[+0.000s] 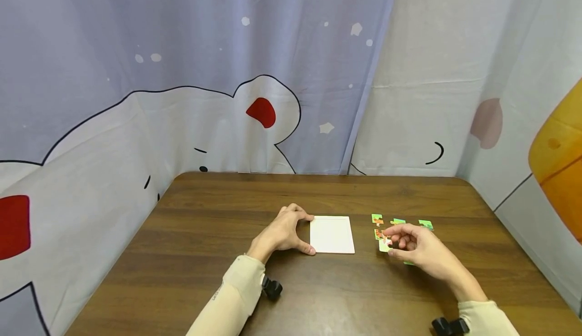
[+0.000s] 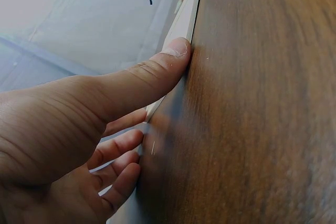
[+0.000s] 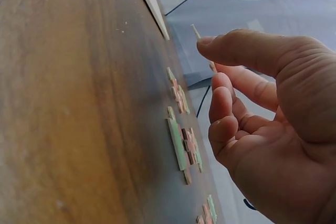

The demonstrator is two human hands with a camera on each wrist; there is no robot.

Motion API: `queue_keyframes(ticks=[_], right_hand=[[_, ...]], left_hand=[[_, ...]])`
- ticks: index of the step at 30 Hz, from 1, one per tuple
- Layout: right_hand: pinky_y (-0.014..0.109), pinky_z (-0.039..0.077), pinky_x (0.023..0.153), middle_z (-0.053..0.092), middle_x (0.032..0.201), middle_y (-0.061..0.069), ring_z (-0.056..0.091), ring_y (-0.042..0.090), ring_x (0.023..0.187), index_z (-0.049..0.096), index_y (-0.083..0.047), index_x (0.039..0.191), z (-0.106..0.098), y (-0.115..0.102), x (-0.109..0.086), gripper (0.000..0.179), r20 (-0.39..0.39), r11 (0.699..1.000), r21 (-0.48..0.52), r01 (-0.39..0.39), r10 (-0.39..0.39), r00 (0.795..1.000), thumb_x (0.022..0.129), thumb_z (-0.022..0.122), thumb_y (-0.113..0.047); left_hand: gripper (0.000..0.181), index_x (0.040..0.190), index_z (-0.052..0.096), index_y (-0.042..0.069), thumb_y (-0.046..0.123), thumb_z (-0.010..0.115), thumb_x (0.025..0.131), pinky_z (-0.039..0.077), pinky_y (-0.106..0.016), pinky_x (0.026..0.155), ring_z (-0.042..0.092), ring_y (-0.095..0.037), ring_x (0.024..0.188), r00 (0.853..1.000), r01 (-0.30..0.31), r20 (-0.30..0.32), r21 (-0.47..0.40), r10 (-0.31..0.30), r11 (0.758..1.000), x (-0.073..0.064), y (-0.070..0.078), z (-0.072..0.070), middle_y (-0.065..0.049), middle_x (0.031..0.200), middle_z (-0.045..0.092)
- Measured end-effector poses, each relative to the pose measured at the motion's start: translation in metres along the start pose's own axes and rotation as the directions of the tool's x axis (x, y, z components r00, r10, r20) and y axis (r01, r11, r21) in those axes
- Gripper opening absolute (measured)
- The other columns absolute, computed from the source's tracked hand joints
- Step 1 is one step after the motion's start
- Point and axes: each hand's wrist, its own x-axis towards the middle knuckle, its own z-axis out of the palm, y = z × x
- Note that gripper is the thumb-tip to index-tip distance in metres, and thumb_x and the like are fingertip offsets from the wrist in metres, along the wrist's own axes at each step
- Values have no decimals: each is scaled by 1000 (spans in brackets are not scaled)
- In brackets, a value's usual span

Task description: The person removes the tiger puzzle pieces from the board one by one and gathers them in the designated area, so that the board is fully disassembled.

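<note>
A flat white square board (image 1: 332, 236) lies on the wooden table. My left hand (image 1: 283, 231) spans its left side, thumb at the near corner and index finger at the far corner; the left wrist view shows the thumb against the board's edge (image 2: 182, 24). Between thumb and index finger, my right hand (image 1: 423, 252) pinches a jigsaw puzzle piece (image 1: 384, 245), green and white in colour. Only a thin edge of that piece (image 3: 196, 32) shows past the thumb in the right wrist view. More jigsaw pieces (image 1: 377, 218) lie around and under the right hand, some partly hidden by it.
A green puzzle piece (image 1: 426, 224) lies beyond the right hand. Another piece (image 1: 408, 263) peeks out below it. Patterned curtains (image 1: 313, 73) hang behind the table (image 1: 227, 194) and along its sides.
</note>
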Motion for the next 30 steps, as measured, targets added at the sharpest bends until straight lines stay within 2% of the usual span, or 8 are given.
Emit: queue_keyframes(ticks=[6,16,24,30], right_hand=[[22,53,69,67,102,9,61,10,80,77,0,125,4,4,0,37,1,998,-68,-12,12,1000,90,91,-2],[23,52,69,71,99,6,59,9,81,78,0,122,7,8,0,38,20,993,-110,-44,46,999,87,92,-1],[23,51,70,72,101,4,59,9,82,77,0,122,7,8,-1,37,55,992,-125,-30,37,998,88,91,-2],[23,51,71,71,100,3,60,13,82,78,-2,120,8,8,-2,37,38,987,-156,-39,45,998,86,93,-1]], left_hand=[[89,147,73,9,36,110,70,50,-50,117,51,-36,136,1000,0,2,9,0,1000,0,1,0,-14,147,60],[89,145,73,8,35,110,69,49,-52,117,51,-37,136,1000,-3,-4,-3,3,1000,0,1,-1,-14,146,61],[89,145,73,7,34,110,69,49,-52,117,51,-38,136,1000,-7,-5,-7,7,1000,-1,2,-1,-15,146,61],[90,145,73,7,34,110,69,49,-52,117,51,-38,136,1000,-9,-7,-6,9,1000,-1,2,-1,-15,146,61]])
